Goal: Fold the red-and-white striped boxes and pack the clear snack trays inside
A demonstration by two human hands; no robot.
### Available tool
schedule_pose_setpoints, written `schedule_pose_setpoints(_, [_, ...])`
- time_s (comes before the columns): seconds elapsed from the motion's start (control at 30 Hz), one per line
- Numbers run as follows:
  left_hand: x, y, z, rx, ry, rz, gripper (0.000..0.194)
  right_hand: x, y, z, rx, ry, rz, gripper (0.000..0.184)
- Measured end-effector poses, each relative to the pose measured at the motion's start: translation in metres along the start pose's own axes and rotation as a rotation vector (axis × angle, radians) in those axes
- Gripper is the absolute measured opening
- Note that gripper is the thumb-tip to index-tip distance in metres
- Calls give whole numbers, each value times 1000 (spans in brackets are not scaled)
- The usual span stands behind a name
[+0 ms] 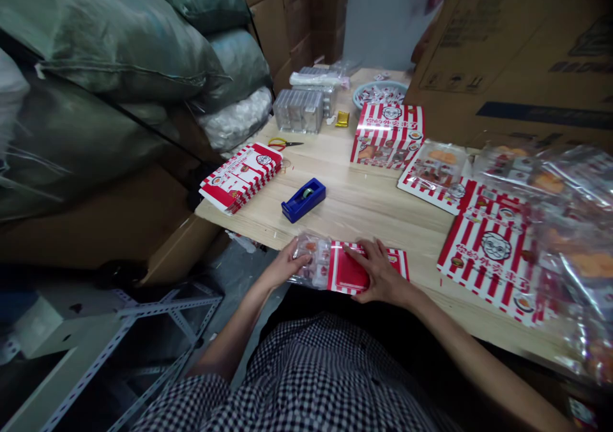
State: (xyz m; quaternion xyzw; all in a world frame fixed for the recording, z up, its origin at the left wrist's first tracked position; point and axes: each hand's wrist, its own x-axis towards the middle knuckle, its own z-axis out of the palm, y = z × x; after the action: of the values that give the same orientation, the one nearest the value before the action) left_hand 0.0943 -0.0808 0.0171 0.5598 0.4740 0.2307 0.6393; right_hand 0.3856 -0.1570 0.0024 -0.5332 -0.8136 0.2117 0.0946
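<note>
A red and white striped card pack (345, 272) lies at the near edge of the wooden table (364, 208), with a clear plastic blister of small toy food pieces (313, 260) at its left end. My left hand (287, 265) grips that blister from the left, fingers curled on it. Resting flat on the red card is my right hand (378, 271), its fingers pressed down on the top.
A blue tape dispenser (303, 199) sits just beyond the pack. A stack of striped packs (242, 175) lies at the left edge, with scissors (282, 143) behind. More striped packs (387, 135) and plastic-bagged packs (550, 228) fill the right. Clear boxes (299, 108) and cardboard cartons (517, 55) stand at the back.
</note>
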Motion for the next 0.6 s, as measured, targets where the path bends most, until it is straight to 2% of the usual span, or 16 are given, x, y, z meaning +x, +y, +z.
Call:
schedule_pose_setpoints(0.07, [0, 0, 10, 106, 56, 63, 62, 1, -4, 0, -3, 18, 17, 114])
schedule_pose_setpoints(0.13, [-1, 2, 11, 236, 155, 108, 68, 1, -4, 1, -5, 51, 34, 112])
schedule_pose_setpoints(0.2, [-2, 5, 2, 333, 258, 126, 69, 0, -2, 3, -6, 81, 40, 110])
schedule_pose_setpoints(0.27, [-3, 8, -9, 374, 318, 130, 57, 0, -1, 5, -3, 107, 35, 109])
schedule_pose_setpoints(0.33, [-2, 10, -15, 368, 318, 138, 45, 1, -2, 6, 4, 129, 33, 109])
schedule_pose_setpoints(0.4, [-2, 11, -9, 347, 304, 145, 41, 3, -7, 7, 20, 150, 32, 110])
schedule_pose_setpoints(0.5, [-2, 17, 14, 324, 270, 183, 38, 8, -18, 5, 47, 189, 18, 115])
schedule_pose_setpoints(0.6, [-3, 31, 35, 366, 195, 298, 34, 10, -27, 3, 60, 251, 31, 118])
